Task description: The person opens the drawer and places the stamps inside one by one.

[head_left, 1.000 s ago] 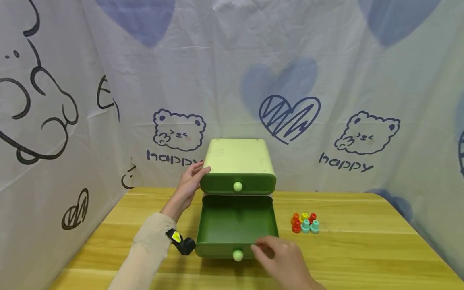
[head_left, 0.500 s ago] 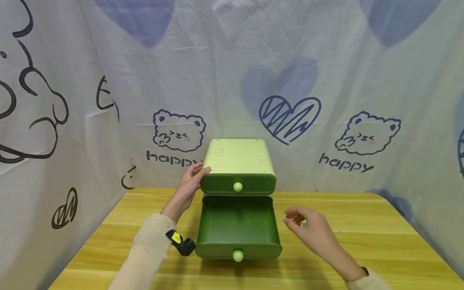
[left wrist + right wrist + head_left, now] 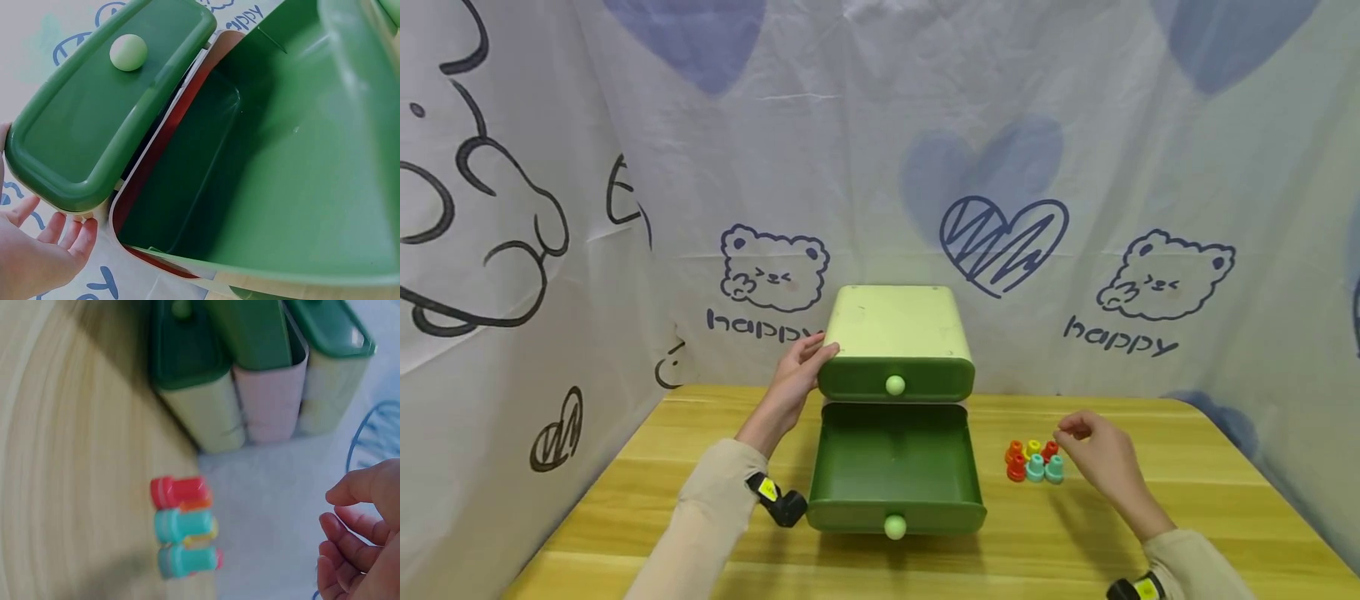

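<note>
A small drawer cabinet (image 3: 898, 321) with a pale yellow-green top stands in the head view, its upper drawer (image 3: 857, 380) closed. Below that, a dark green drawer (image 3: 895, 467) with a round knob is pulled out, its visible floor bare. My left hand (image 3: 792, 379) rests against the cabinet's upper left side; its fingertips (image 3: 87, 234) touch the casing in the left wrist view. Several small peg-shaped plastic pieces (image 3: 1034, 467) in red, orange, yellow and teal are grouped right of the cabinet. Just right of them hovers my right hand (image 3: 1103, 454), fingers loosely bent around nothing.
The wooden table (image 3: 1187, 483) carries everything. A printed curtain (image 3: 1000, 100) hangs close behind the cabinet and along both sides. The right wrist view shows a pink middle casing (image 3: 272, 403) between two pale ones, with the pulled-out drawer projecting from it.
My right hand has moved from the pulled-out drawer's front, rightward across the pegs, to their far right side. The left hand keeps its place on the cabinet.
</note>
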Action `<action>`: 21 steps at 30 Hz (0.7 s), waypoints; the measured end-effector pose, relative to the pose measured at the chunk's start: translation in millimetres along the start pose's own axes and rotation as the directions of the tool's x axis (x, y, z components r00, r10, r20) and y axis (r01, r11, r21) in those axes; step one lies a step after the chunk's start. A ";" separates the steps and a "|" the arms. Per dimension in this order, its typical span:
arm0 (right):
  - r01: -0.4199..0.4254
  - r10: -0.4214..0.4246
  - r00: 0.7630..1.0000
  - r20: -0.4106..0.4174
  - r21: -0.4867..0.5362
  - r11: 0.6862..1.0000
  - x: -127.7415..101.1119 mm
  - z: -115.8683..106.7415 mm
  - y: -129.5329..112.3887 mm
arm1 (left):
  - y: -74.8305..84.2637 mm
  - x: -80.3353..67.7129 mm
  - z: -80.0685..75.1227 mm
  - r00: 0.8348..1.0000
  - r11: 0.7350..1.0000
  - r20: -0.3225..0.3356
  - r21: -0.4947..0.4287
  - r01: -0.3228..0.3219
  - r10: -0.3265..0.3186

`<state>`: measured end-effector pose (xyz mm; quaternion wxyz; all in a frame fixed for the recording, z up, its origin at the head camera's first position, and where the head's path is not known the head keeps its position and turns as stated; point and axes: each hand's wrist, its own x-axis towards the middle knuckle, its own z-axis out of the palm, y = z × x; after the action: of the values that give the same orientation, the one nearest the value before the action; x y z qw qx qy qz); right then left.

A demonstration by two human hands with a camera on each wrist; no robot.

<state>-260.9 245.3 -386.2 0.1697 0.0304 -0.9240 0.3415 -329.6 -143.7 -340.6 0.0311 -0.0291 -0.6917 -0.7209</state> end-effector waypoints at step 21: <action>-0.239 0.200 0.961 0.190 0.207 0.949 17.4 31.3 67.0 | -1.1 2.8 0.1 1.000 1.000 0.003 -0.019 0.005 -0.005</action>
<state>-298.0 277.6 -444.1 0.0481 -0.0252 -0.8872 0.4582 -332.5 -143.5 -341.4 0.0280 -0.0288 -0.6849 -0.7275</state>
